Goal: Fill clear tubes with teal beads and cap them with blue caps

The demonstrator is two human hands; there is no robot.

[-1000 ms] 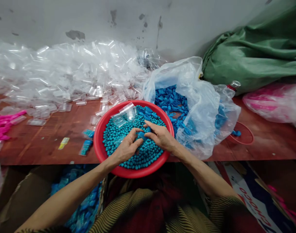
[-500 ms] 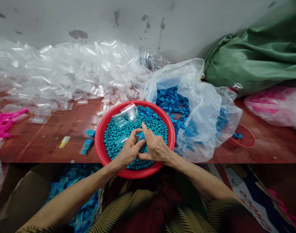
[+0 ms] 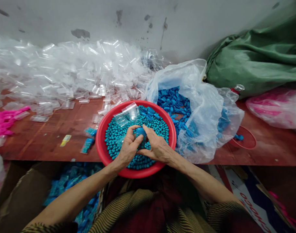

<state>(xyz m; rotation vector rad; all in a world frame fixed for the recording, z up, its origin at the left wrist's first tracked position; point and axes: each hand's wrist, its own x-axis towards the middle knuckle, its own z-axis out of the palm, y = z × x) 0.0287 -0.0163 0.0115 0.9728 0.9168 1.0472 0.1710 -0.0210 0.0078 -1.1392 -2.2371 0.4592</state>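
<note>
Over a red basin (image 3: 99, 142) of round teal beads (image 3: 159, 129), both my hands meet at a small clear container with a blue cap (image 3: 140, 131). My left hand (image 3: 128, 148) pinches it between thumb and fingers from the left. From the right, my right hand (image 3: 158, 145) has its forefinger at the cap and its thumb at the lower end. Fingers hide much of the container, so its contents are unclear. Clear empty containers (image 3: 131, 111) and loose blue caps (image 3: 148, 113) lie on the beads at the basin's far side.
A large heap of clear containers (image 3: 65, 71) lies along the wall. Right of the basin stands a plastic bag (image 3: 206, 106) of blue caps. Filled containers (image 3: 87, 145) lie left of it. Pink pieces (image 3: 7, 121), a red mesh basket (image 3: 247, 137) and a green sack (image 3: 257, 61) are farther out.
My right forefinger has come down from its raised position onto the blue cap, which now shows more clearly between my hands. The whole view has shifted slightly.
</note>
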